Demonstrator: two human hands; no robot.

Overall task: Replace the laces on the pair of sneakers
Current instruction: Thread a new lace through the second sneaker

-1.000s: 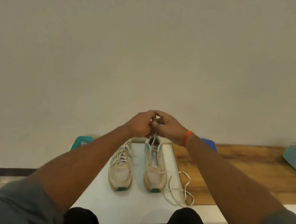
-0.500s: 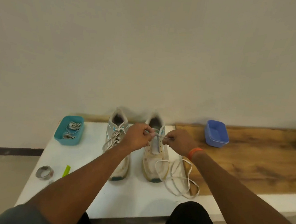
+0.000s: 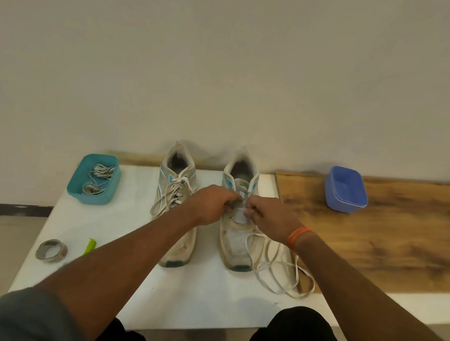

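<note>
Two worn white sneakers stand side by side on a white table (image 3: 200,300), toes toward me. The left sneaker (image 3: 175,193) is laced and tied. Over the right sneaker (image 3: 236,243) both hands meet at the eyelets. My left hand (image 3: 212,204) pinches the white lace (image 3: 277,274) at the tongue. My right hand (image 3: 267,219), with an orange wristband, pinches the same lace from the other side. The rest of the lace trails loose off the shoe's right side onto the table.
A teal tray (image 3: 78,194) with several laces sits at the back left. A tape roll (image 3: 51,250) and a green clip (image 3: 90,246) lie front left. A blue tub (image 3: 346,192) stands on the wooden board (image 3: 390,241) to the right. A wall rises directly behind.
The camera has tilted down. Both hands have come down from a raised position to the right sneaker's eyelets, still holding the lace.
</note>
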